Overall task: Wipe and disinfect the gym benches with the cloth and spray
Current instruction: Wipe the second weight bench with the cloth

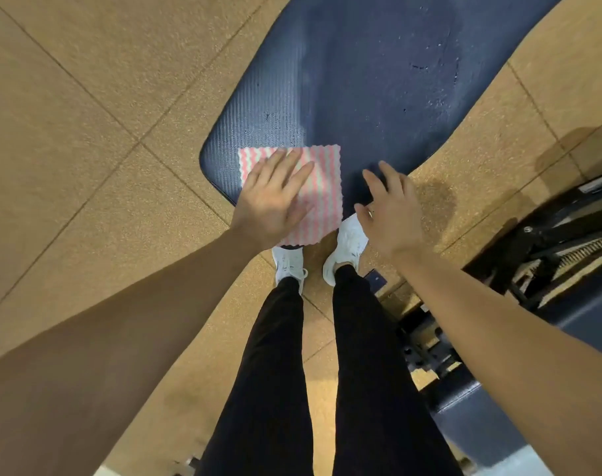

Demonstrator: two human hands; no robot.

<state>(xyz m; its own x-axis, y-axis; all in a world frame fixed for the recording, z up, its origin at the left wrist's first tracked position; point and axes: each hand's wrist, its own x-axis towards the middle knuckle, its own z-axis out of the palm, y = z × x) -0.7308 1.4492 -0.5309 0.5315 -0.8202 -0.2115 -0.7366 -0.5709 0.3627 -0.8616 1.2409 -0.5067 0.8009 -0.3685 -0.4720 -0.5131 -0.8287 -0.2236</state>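
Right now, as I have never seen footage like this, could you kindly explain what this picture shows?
There is no machine here: this single picture comes from a wide-angle camera worn on a person's head, looking down past their own arms. The left hand lies flat, fingers straight, on a pink and white striped cloth, spread on the near end of a dark blue padded bench. The right hand is open and holds nothing, near the bench's edge. Below are black trousers and white shoes on a tan tiled floor. Dark gym equipment stands at the right.
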